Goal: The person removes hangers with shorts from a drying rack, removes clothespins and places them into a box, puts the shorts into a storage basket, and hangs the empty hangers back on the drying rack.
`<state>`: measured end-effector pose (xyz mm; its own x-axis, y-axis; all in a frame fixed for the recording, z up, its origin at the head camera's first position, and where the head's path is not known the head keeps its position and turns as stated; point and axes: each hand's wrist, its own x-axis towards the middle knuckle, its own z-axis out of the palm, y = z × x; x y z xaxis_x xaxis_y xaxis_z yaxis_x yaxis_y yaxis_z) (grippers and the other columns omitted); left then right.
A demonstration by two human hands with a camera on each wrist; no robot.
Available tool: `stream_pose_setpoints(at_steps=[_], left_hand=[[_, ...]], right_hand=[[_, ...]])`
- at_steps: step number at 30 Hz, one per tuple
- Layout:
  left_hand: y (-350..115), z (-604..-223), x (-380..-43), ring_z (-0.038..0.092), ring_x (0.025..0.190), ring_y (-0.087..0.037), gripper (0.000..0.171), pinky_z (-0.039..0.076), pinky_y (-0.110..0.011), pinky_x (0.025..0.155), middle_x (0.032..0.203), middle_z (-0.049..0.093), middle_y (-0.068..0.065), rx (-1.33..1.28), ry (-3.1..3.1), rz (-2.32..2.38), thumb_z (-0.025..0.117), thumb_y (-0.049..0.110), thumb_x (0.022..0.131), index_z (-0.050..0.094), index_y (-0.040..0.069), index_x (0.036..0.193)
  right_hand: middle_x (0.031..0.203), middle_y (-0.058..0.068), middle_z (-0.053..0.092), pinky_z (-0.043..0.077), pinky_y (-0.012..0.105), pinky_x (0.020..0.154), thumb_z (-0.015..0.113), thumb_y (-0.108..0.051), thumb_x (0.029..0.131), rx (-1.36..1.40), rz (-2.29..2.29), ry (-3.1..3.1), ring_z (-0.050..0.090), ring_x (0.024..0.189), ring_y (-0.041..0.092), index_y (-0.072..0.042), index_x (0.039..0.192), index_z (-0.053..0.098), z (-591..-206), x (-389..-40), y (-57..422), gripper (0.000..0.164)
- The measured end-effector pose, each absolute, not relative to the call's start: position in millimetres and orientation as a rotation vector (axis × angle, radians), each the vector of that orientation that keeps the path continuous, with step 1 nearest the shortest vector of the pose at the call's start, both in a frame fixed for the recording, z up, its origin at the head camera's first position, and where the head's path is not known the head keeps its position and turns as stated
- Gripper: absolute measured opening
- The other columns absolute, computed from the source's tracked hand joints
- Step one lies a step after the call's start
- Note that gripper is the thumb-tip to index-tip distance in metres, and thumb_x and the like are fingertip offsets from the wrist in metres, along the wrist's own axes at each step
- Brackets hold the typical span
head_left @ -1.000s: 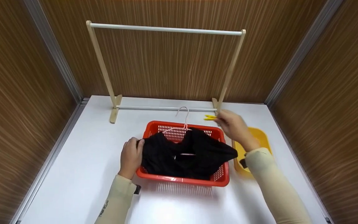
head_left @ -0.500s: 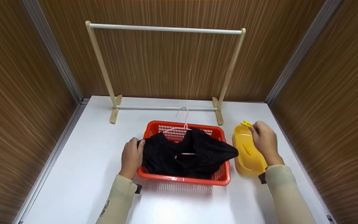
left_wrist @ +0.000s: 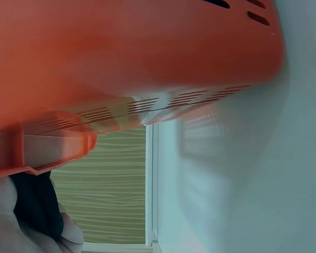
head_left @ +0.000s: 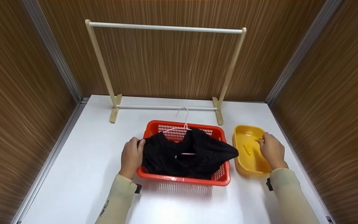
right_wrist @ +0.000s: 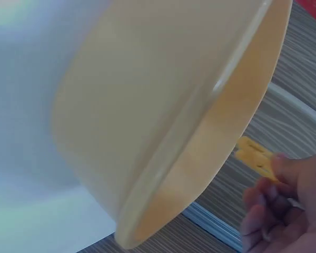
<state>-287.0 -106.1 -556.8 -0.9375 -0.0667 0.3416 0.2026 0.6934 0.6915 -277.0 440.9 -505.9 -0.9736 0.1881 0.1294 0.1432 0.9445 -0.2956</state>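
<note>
Black cloth [head_left: 207,152], a garment on a pink hanger [head_left: 186,119], lies over the red basket [head_left: 182,179]. My left hand [head_left: 131,157] pinches the garment's left end at the basket's left rim; in the left wrist view the black cloth [left_wrist: 37,203] sits between the fingers. Over the right side of the yellow tray [head_left: 247,170], my right hand [head_left: 272,150] pinches a yellow clothespin [right_wrist: 255,156] between thumb and finger. Another yellow clothespin [head_left: 247,150] lies inside the tray. The clothespin in my hand is partly hidden by the fingers in the head view.
A drying rack with a white top bar [head_left: 166,28] and wooden legs stands at the back of the white table [head_left: 89,149]. Its lower bar [head_left: 166,107] runs just behind the hanger hook. Wood-grain walls [head_left: 322,93] enclose the table on both sides and behind.
My right hand has moved right from near the rack's right foot to over the yellow tray, then lower, with the clothespin still pinched. The left hand and the garment have hardly moved.
</note>
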Motion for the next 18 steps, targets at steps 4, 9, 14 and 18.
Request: stream_pose_setpoints(at_steps=[4, 9, 14, 18], left_hand=[[-109.5, -557.4, -284.1, 0.053, 0.076, -0.030, 0.035, 0.042, -0.042, 0.071, 0.081, 0.056, -0.011, -0.098, -2.577, -1.087, 0.053, 0.034, 0.109, 0.057, 0.004, 0.093], [-109.6, -555.3, -285.6, 0.053, 0.077, -0.032, 0.035, 0.042, -0.043, 0.071, 0.081, 0.057, -0.012, -0.087, -2.583, -1.092, 0.053, 0.034, 0.109, 0.057, 0.003, 0.093], [-105.3, -557.2, -288.0, 0.055, 0.078, -0.033, 0.034, 0.043, -0.043, 0.072, 0.081, 0.057, -0.013, -0.082, -2.570, -1.107, 0.054, 0.033, 0.109, 0.057, 0.003, 0.092], [-104.8, -558.6, -288.0, 0.054, 0.077, -0.032, 0.034, 0.042, -0.043, 0.071, 0.080, 0.056, -0.012, -0.083, -2.560, -1.103, 0.055, 0.033, 0.108, 0.057, 0.003, 0.092]], right_hand=[[0.113, 0.029, 0.062, 0.050, 0.060, 0.092, 0.065, -0.022, 0.103, -0.336, 0.449, -3.049, 0.061, 0.096, 0.043, 0.009, 0.124, 0.053, -510.3, -281.6, 442.7, 0.039], [0.125, 0.035, 0.059, 0.047, 0.065, 0.098, 0.058, -0.015, 0.103, -0.350, 0.416, -3.078, 0.060, 0.113, 0.050, 0.013, 0.135, 0.049, -508.4, -285.6, 441.9, 0.044], [0.125, 0.037, 0.059, 0.048, 0.064, 0.095, 0.050, -0.012, 0.100, -0.369, 0.418, -3.165, 0.060, 0.108, 0.049, 0.013, 0.136, 0.052, -504.8, -283.0, 446.5, 0.044], [0.129, 0.035, 0.058, 0.045, 0.061, 0.096, 0.049, -0.014, 0.097, -0.423, 0.558, -3.310, 0.056, 0.103, 0.043, 0.011, 0.137, 0.054, -504.1, -281.5, 449.3, 0.047]])
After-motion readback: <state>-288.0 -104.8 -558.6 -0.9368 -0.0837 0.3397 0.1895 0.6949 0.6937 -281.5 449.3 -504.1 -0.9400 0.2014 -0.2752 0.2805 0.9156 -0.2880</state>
